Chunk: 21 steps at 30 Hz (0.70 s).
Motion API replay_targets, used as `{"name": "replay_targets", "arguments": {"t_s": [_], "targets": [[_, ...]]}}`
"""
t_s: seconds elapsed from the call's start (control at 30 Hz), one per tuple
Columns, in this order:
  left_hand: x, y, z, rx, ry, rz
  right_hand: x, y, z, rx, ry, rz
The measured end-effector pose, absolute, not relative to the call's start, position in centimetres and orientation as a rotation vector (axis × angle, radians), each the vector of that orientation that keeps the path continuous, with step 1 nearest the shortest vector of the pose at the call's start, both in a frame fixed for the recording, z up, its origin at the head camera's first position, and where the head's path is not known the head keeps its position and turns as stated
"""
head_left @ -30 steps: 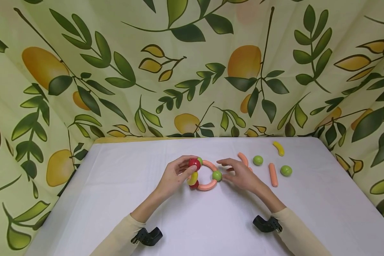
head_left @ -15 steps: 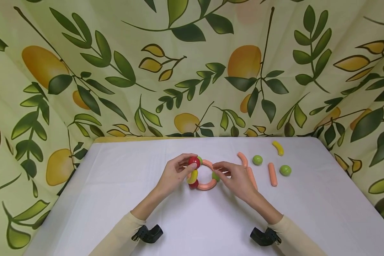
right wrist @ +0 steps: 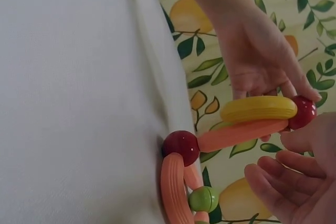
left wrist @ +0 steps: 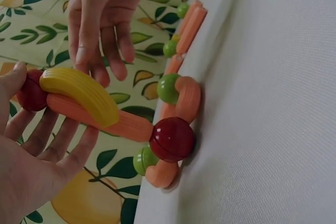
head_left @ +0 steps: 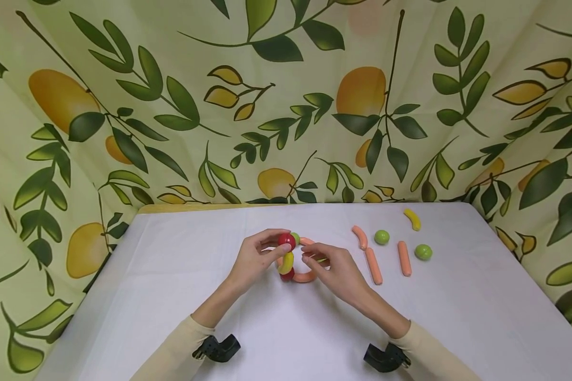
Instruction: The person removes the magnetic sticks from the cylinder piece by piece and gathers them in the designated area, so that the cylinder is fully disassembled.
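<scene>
The left hand [head_left: 256, 256] is pinching an upper red ball [head_left: 287, 242] between its thumb and fingers. A pink stick [left wrist: 132, 126] is rising to it from a lower red ball [left wrist: 172, 139], which is resting on the white-covered counter [head_left: 171, 275]. A curved yellow piece [left wrist: 84, 92] is hanging from the upper red ball alongside the stick. The right hand [head_left: 333, 269] is hovering close by, fingers loosely bent and apart, visibly gripping nothing; whether it is touching the yellow piece is unclear. Curved pink pieces [left wrist: 189, 99] and green balls [left wrist: 168, 88] are forming a ring with the lower red ball. Past the right hand, 6 loose parts are lying on the counter: 1 banana-shaped piece [head_left: 412, 219], 2 round ones [head_left: 423, 252] and 3 pink ones [head_left: 404, 259].
</scene>
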<state>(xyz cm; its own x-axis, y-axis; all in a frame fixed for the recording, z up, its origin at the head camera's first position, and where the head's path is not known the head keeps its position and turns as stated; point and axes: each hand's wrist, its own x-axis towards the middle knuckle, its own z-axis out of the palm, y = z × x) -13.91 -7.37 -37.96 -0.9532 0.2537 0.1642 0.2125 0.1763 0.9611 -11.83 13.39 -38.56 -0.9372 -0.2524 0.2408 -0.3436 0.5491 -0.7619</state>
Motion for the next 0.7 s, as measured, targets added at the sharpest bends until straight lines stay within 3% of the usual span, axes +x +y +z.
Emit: {"name": "replay_targets", "arguments": {"t_s": [0.7], "targets": [[-13.6, -6.9, -37.8, 0.357, 2.396, 2.004, -11.9, 11.9, -38.1, 0.601, -2.563, 1.584]]}}
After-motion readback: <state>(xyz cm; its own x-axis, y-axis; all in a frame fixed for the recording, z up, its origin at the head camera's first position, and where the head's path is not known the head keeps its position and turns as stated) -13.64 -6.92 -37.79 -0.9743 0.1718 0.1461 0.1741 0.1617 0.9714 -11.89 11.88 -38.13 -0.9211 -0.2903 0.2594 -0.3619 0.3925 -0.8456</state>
